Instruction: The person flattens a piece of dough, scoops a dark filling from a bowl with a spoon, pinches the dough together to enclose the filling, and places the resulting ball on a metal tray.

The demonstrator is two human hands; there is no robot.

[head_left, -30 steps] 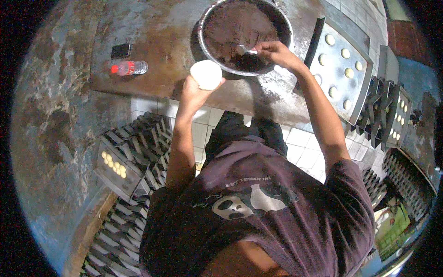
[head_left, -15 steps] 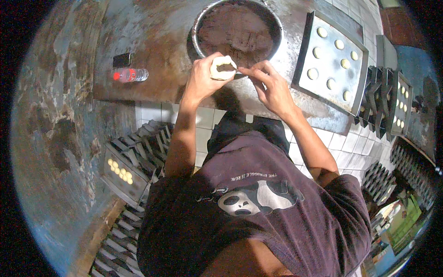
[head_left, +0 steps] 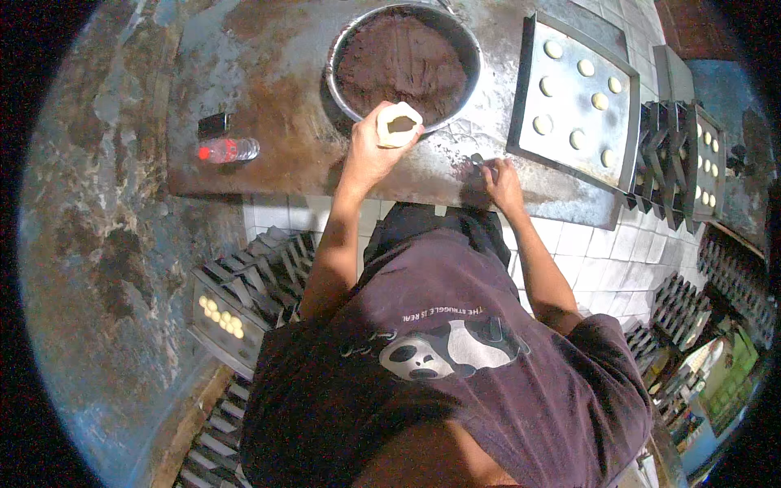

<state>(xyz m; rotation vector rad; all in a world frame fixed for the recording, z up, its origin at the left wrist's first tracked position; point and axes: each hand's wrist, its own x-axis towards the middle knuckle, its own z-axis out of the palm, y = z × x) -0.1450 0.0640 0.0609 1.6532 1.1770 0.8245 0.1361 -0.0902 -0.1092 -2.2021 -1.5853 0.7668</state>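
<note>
A piece of pale dough (head_left: 395, 139) with dark brown filling in its hollow rests in my left hand (head_left: 370, 150), whose fingers curl around it. It is above the near rim of a large round metal bowl (head_left: 332, 77) of brown, crumbly filling (head_left: 403, 61). My right hand (head_left: 503, 184) is low over the table near its front edge. Its fingers are closed on the end of a small dark tool (head_left: 477, 160), perhaps a spatula or spoon, among dark crumbs.
On the right of the table (head_left: 277, 89) lies a metal tray (head_left: 561, 122) with several dough balls. Stacked trays (head_left: 704, 163) stand beyond it. A clear bottle (head_left: 236, 150) with a red cap and a dark box (head_left: 214, 124) are at left. More racked trays (head_left: 228, 350) stand lower left.
My right hand has moved away from the dough, right and down to the tabletop, with the small tool. My left hand still holds the dough, its opening now uncovered.
</note>
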